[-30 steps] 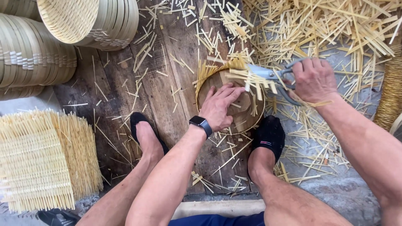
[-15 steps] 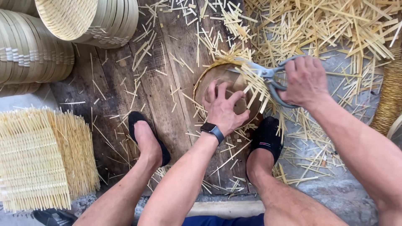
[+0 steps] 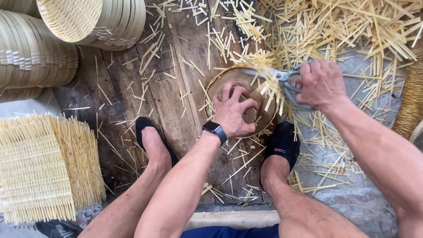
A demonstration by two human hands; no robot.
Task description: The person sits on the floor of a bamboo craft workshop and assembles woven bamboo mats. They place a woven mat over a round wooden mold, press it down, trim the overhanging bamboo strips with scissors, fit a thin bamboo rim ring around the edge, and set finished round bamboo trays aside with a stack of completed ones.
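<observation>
— Dark wooden planks point(image 3: 176, 101) run under me, littered with pale bamboo offcuts point(image 3: 352, 31) that pile thickest toward the upper right. What sits between your feet?

— A round woven bamboo tray point(image 3: 246, 94), lying flat on the planks just ahead of my right shoe point(image 3: 284, 139). My left hand point(image 3: 233, 112) presses down on its middle, fingers spread and bent, palm on the weave — a hold by pressure, not a closed fist. A dark watch point(image 3: 215, 131) is on that wrist.

— And the right?

— My right hand point(image 3: 321, 83) is closed around the handles of grey-handled scissors point(image 3: 282, 79). The blades point left across the tray's far rim, where loose strip ends stick out. Whether the blades themselves are open or shut, I cannot tell; the strips hide them.

— What else is around you?

— Stacks of finished round trays point(image 3: 39, 57) lean at the upper left, one with its woven face turned toward me point(image 3: 70, 17). A pile of square woven mats point(image 3: 39, 172) with fringed edges lies at the left, well apart from the tray I work on. My left foot point(image 3: 152, 143) rests in a black slipper beside my left forearm, and a coiled woven piece point(image 3: 407, 110) shows at the right edge.
</observation>
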